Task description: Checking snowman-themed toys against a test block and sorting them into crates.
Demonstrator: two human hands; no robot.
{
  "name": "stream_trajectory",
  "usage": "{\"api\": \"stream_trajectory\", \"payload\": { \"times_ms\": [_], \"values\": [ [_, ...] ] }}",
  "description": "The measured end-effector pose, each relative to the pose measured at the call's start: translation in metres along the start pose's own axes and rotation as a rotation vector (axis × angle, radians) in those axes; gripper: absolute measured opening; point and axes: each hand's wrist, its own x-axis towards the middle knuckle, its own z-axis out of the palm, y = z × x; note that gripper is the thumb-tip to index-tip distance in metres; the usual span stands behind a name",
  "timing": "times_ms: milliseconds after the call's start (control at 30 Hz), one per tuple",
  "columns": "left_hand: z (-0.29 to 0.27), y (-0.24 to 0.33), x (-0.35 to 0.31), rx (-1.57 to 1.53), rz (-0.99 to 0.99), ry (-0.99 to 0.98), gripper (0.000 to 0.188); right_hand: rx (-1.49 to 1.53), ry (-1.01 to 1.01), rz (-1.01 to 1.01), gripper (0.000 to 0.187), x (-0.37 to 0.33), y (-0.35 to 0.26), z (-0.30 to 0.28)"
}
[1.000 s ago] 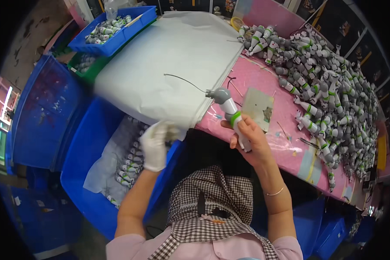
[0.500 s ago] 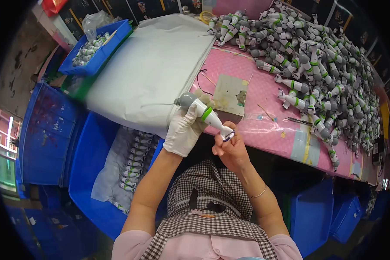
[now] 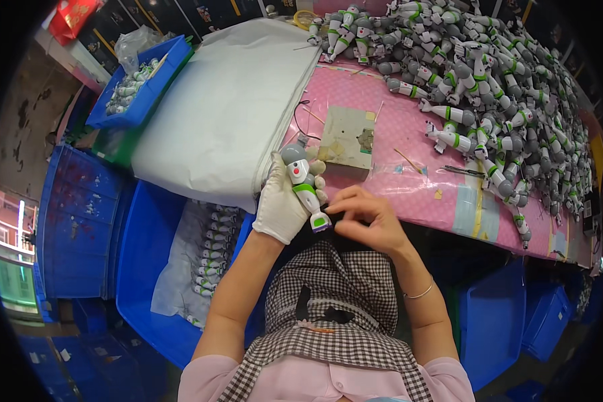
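Note:
My left hand (image 3: 277, 209), in a white glove, is closed around a toy limb (image 3: 303, 185). The limb has a grey rounded end at the top, a white body with a red dot, a bright green band and a small white foot-like end with green and purple on it. Beside that lower end is my bare right hand (image 3: 368, 218), its fingers bent and apart with nothing visible in them. Whether its fingertips touch the limb I cannot tell. Many similar toy limbs (image 3: 479, 87) lie heaped at the right of the table.
White sheeting (image 3: 214, 100) covers the table's left part, pink bubble wrap (image 3: 409, 194) the rest. A metal block (image 3: 342, 134), tweezers (image 3: 461, 171) and thin sticks lie there. Left, a blue tray (image 3: 174, 63) holds small parts; below, a blue bin (image 3: 137, 248) holds rows of limbs on plastic.
The toy limb has turned more upright in my left hand, with its red dot now showing. My right hand has let go of its lower end and moved slightly right, fingers spreading.

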Motion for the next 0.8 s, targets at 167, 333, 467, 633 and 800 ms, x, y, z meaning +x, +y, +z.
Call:
{"api": "stream_trajectory", "payload": {
  "times_ms": [167,333,467,633,800],
  "values": [
    [0.002,-0.016,-0.008,0.0,-0.216,-0.017,0.067,0.35,0.267,0.204,0.032,0.033,-0.012,-0.03],
    [0.004,-0.036,-0.015,0.265,-0.347,-0.008,0.069,0.596,0.472,0.206,0.033,0.048,-0.008,-0.039],
    [0.008,-0.044,-0.016,0.289,-0.37,-0.008,0.062,0.64,0.54,0.249,0.029,0.037,-0.005,-0.052],
    [0.022,-0.053,-0.01,0.8,-0.314,0.005,0.04,0.473,0.469,0.262,0.023,0.039,0.005,-0.073],
    [0.033,-0.048,0.007,0.764,-0.195,0.032,0.028,-0.699,0.506,-0.134,0.014,0.056,0.011,-0.085]
  ]
}}
